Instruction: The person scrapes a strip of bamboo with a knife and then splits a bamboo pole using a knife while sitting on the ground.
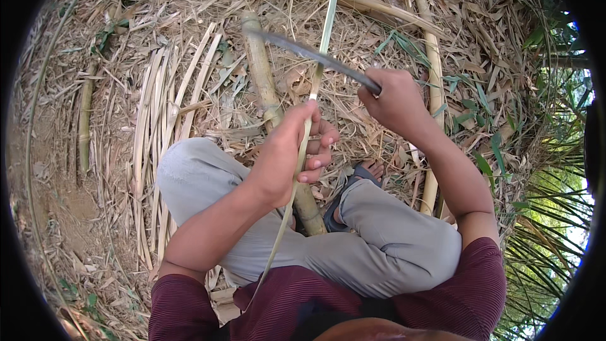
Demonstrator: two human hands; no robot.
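My left hand (pixel 287 148) is closed round a long, thin bamboo strip (pixel 329 19), which runs from above my lap up past the top edge of the view. In my right hand (pixel 401 102) is the handle end of a long, dark-bladed knife (pixel 297 48). Its blade points to the left and crosses the strip a little above my left hand. Whether the edge bites into the strip, I cannot tell. Beneath both, a thick bamboo pole (pixel 260 72) lies on the ground and reaches back between my legs.
Several split bamboo strips (pixel 151 113) lie side by side on the left. A long bamboo pole (pixel 435 82) lies on the right, and pale split lengths (pixel 360 0) cross the far side. Dry leaves and shavings cover the ground. My sandalled foot (pixel 353 183) is near the pole.
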